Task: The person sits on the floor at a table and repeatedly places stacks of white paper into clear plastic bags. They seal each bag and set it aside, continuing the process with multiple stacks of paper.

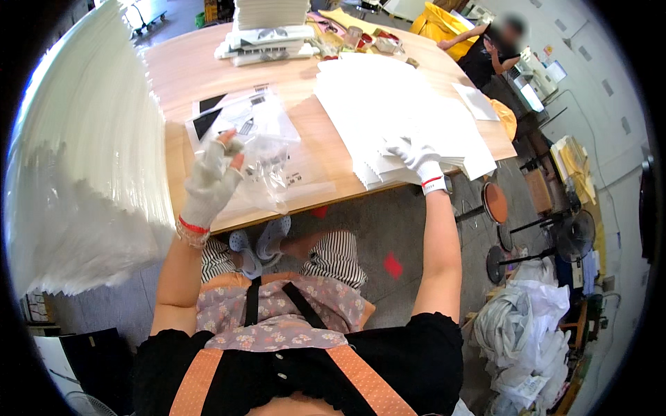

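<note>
My left hand [214,172], in a white glove with bare fingertips, is raised over the left part of the table. Its fingers are curled at a crumpled clear plastic bag [267,170], which hangs to the table's front edge. Beneath lie flat clear bags with black and white print [253,111]. My right hand [416,154], gloved in white, rests with fingers spread on the near edge of a broad, fanned-out pile of white sheets [381,104]. The sheets are overlit, so their surface shows little detail.
A tall stack of translucent plastic sleeves [90,159] rises at my left. White packets [270,45], tape rolls and a jar [352,36] occupy the wooden table's [180,62] far side. A stool [494,202], a fan [574,236] and plastic sacks [524,326] stand right; another person [485,59] works beyond.
</note>
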`<state>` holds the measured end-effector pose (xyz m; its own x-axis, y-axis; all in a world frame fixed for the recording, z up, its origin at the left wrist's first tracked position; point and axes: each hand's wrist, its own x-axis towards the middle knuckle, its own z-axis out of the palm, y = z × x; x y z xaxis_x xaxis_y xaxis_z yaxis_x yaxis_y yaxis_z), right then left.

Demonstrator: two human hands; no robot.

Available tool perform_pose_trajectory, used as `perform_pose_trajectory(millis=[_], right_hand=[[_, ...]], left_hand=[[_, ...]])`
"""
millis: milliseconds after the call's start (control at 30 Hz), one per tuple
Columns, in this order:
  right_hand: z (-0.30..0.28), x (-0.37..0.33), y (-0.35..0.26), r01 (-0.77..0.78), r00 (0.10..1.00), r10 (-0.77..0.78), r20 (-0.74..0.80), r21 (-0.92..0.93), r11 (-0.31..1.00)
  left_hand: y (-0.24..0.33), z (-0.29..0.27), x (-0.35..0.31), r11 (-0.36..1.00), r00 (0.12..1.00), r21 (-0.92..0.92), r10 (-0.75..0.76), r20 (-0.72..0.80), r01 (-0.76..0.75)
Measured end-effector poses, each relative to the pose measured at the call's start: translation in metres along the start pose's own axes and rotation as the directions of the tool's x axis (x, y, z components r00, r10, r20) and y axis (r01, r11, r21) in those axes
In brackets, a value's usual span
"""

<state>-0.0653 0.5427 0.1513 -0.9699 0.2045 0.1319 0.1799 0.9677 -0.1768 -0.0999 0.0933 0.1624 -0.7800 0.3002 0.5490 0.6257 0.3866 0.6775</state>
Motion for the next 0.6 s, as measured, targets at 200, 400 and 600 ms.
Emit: perform_pose_trajectory(millis=[200,400,600], right_hand=[[-0.042,0.008,-0.026,-0.103,0.989,0.096,0.114,0.061,0.993],[-0.025,-0.022,-0.054,0.048,0.999,-0.048,-0.003,0.002,0.999],[-0.020,-0.126,-0.097,0.711,0.681,-0.698,-0.223,-0.031,0.703]], left_hand=[[0.016,0.025,-0.018,0.993,0.959,-0.104,-0.016,0.284,0.047],[0.039,0.119,-0.019,0.652,0.825,-0.618,-0.021,0.565,0.440],[0.054,0.111,-0.013,0.118,0.497,-0.488,-0.346,0.796,0.865]])
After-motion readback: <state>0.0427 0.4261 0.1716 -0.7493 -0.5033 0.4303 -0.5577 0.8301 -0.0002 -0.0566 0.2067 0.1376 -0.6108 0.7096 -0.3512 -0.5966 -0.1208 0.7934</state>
